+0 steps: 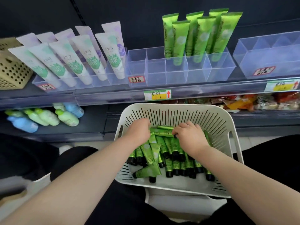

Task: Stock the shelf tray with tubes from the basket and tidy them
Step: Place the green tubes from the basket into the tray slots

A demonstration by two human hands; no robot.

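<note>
A white slotted basket [175,111] rests on my lap and holds several green tubes [175,161] with black caps. Both hands reach into its far end. My left hand [138,130] and my right hand [190,135] each grip one end of a green tube [162,132] lying crosswise on the pile. On the shelf above stands the clear divided tray [155,69]. Several green tubes [199,33] stand upright in its right compartments, and its left compartments hold nothing.
White and purple tubes [78,57] lean in a tray to the left, beside a beige perforated box [13,70]. Another clear tray [267,54] sits on the right. Bottles [45,116] lie on the lower shelf, with snack packets [259,101] lower right.
</note>
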